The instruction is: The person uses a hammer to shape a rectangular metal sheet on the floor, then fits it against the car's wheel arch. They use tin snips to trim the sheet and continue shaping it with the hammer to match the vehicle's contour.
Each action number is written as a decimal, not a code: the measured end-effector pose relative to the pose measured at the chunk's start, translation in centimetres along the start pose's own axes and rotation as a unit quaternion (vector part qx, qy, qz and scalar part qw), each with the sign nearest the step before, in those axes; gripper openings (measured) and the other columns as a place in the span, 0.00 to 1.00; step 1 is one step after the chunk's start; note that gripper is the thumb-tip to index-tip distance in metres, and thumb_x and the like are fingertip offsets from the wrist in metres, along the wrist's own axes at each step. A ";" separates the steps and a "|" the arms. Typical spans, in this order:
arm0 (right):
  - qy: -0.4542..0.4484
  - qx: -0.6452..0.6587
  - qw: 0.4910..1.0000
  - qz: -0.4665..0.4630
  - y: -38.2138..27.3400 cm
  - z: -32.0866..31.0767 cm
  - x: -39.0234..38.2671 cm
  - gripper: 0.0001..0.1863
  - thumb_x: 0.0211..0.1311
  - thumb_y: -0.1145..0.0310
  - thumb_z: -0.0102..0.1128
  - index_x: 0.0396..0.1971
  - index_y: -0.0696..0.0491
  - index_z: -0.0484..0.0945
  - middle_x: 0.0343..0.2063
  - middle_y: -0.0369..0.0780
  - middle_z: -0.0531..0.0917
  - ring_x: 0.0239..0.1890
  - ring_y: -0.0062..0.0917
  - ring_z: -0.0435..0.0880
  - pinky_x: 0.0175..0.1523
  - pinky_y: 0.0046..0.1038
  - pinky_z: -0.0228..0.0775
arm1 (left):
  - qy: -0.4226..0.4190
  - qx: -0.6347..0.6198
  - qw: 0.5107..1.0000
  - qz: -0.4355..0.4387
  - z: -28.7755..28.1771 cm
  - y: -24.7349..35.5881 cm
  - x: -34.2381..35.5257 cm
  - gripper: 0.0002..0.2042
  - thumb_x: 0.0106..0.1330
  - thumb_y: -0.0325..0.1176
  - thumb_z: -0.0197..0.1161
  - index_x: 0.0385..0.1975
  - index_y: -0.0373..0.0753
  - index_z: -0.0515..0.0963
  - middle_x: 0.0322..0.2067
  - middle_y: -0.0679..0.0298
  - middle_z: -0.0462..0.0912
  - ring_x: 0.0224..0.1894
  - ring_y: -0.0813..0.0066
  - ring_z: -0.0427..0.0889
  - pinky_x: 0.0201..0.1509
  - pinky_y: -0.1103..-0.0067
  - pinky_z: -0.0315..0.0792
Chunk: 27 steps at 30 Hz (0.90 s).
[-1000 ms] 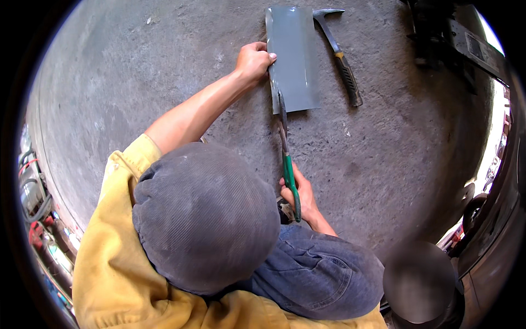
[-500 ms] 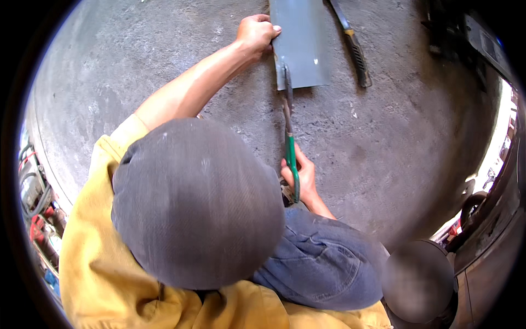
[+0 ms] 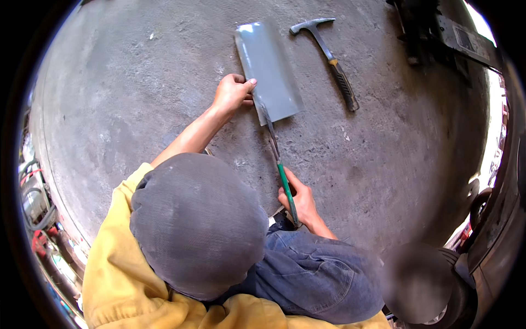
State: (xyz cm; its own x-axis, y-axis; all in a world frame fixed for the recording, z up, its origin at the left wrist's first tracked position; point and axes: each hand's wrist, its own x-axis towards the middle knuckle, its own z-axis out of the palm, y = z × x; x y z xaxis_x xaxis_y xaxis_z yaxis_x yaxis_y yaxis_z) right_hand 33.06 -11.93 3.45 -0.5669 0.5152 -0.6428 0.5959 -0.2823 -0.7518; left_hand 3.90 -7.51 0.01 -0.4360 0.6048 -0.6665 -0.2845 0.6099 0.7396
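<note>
A grey rectangular metal sheet (image 3: 266, 71) is tilted slightly on the concrete floor. My left hand (image 3: 233, 94) grips its left edge, thumb on top and fingers underneath. The blades of tin snips (image 3: 273, 142) bite into the sheet's near edge, close to its left corner. My right hand (image 3: 300, 200) is closed around the green handles; the far side of the grip is hidden. To the right of the sheet lies a hammer (image 3: 330, 57) with a pointed head and a black and yellow grip.
A dark rounded cloth shape (image 3: 198, 225) and blue denim (image 3: 323, 274) fill the near middle, beside yellow cloth (image 3: 118, 274). Dark machinery (image 3: 444, 38) stands at the far right. A blurred round dark object (image 3: 417, 282) is at the near right. Cables and gear line the left edge.
The view has shifted, bringing the whole sheet and the hammer's head into sight. The sheet and snips now slant more. Both hands keep their holds.
</note>
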 end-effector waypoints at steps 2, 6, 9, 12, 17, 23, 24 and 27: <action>0.005 0.025 1.000 -0.016 -0.1 0.5 -0.1 0.35 0.44 0.75 0.55 0.59 0.55 0.65 0.20 0.34 0.74 0.25 0.15 0.73 0.33 0.19 0.67 | -0.011 -0.020 1.000 -0.009 -0.8 0.8 -0.3 0.22 0.66 0.40 0.56 0.47 0.24 0.67 0.36 0.53 0.78 0.36 0.70 0.81 0.34 0.77 0.79; 0.030 0.043 0.999 -0.002 0.1 0.3 0.0 0.34 0.47 0.74 0.55 0.61 0.54 0.63 0.22 0.34 0.74 0.26 0.15 0.74 0.36 0.20 0.68 | -0.138 0.045 0.987 -0.063 0.4 0.8 -1.8 0.21 0.66 0.47 0.55 0.39 0.30 0.71 0.30 0.58 0.77 0.26 0.76 0.79 0.27 0.80 0.78; 0.031 0.040 0.999 0.010 -0.7 0.6 0.6 0.34 0.48 0.74 0.55 0.61 0.54 0.63 0.22 0.35 0.74 0.26 0.16 0.74 0.36 0.20 0.68 | -0.205 0.021 0.977 -0.059 2.3 -1.0 -2.4 0.18 0.68 0.44 0.53 0.37 0.30 0.71 0.27 0.60 0.77 0.25 0.77 0.79 0.26 0.82 0.76; 0.027 0.021 0.999 0.017 -1.7 0.5 1.0 0.35 0.49 0.73 0.54 0.62 0.53 0.61 0.23 0.35 0.76 0.27 0.18 0.75 0.38 0.21 0.69 | -0.182 0.022 0.982 -0.035 3.1 -1.4 -1.8 0.12 0.69 0.39 0.51 0.32 0.35 0.71 0.24 0.64 0.77 0.22 0.80 0.77 0.23 0.84 0.72; -0.035 0.076 0.996 0.025 0.2 0.2 1.4 0.38 0.51 0.73 0.52 0.65 0.52 0.53 0.36 0.41 0.77 0.37 0.25 0.78 0.46 0.27 0.70 | -0.165 0.007 0.986 -0.022 3.7 -2.2 -1.6 0.11 0.69 0.36 0.50 0.29 0.36 0.71 0.21 0.68 0.75 0.20 0.82 0.75 0.21 0.86 0.69; -0.088 0.132 0.986 0.056 -1.4 -0.4 1.8 0.40 0.57 0.62 0.57 0.66 0.56 0.49 0.47 0.46 0.72 0.47 0.31 0.74 0.53 0.32 0.66 | -0.157 0.009 0.987 -0.019 3.7 -2.0 -1.7 0.11 0.69 0.35 0.50 0.27 0.36 0.72 0.19 0.69 0.73 0.18 0.84 0.72 0.20 0.85 0.66; -0.085 0.138 0.985 0.054 -2.3 -0.5 2.0 0.41 0.58 0.59 0.59 0.65 0.57 0.48 0.47 0.46 0.72 0.47 0.30 0.73 0.53 0.32 0.66 | -0.156 0.007 0.988 -0.018 3.8 -2.1 -1.7 0.11 0.69 0.35 0.50 0.26 0.37 0.72 0.19 0.69 0.73 0.17 0.84 0.72 0.19 0.85 0.66; -0.092 0.166 0.979 0.070 -2.3 -0.5 2.3 0.47 0.57 0.47 0.60 0.64 0.61 0.48 0.47 0.48 0.72 0.48 0.30 0.72 0.54 0.31 0.64 | -0.153 0.006 0.988 -0.016 3.8 -2.1 -1.6 0.11 0.69 0.34 0.50 0.25 0.37 0.72 0.18 0.69 0.73 0.17 0.84 0.71 0.19 0.85 0.65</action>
State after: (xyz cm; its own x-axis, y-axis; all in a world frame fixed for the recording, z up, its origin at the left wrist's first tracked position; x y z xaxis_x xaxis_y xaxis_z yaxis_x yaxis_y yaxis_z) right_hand 30.69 -9.65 3.72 -0.6033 0.3068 -0.7361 0.4743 -0.6040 -0.6405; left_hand 8.44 -7.77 -0.85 -0.1484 0.7105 -0.6879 -0.2824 0.6362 0.7180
